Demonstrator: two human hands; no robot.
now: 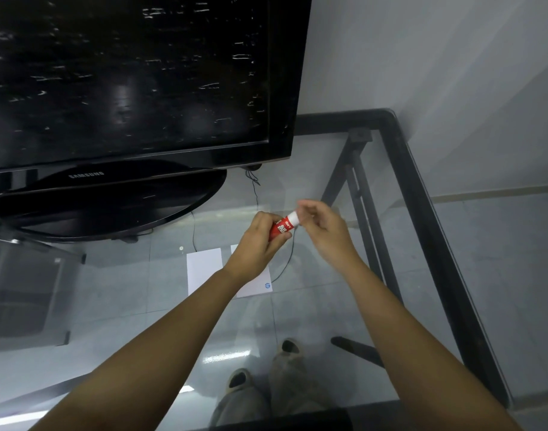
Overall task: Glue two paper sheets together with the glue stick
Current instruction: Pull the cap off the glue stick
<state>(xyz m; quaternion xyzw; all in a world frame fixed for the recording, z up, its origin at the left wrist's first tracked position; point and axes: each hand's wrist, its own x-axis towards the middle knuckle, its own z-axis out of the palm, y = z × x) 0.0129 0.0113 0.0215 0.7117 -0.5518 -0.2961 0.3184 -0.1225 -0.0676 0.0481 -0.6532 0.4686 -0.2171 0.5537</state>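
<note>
Both hands hold one red glue stick point(281, 229) above the glass worktop point(422, 275): left hand point(256, 244) grasps its body, right hand point(324, 231) pinches its white cap point(292, 219). Two paper sheets point(204, 270) lie below, side by side.

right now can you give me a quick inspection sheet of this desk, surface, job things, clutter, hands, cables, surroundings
surface: glass table with a black metal frame; floor tiles and the person's shoes show through it
job's things: red glue stick held above the table, white cap on its far end; two paper sheets lying side by side on the glass, the right one partly hidden by the left wrist
clutter: nothing seen
grippers: left hand wraps the glue stick body; right hand pinches at the cap
cables: thin black cable hangs from the television and curves past the sheets
surroundings: black television on its stand at the table's back left; white wall behind
</note>
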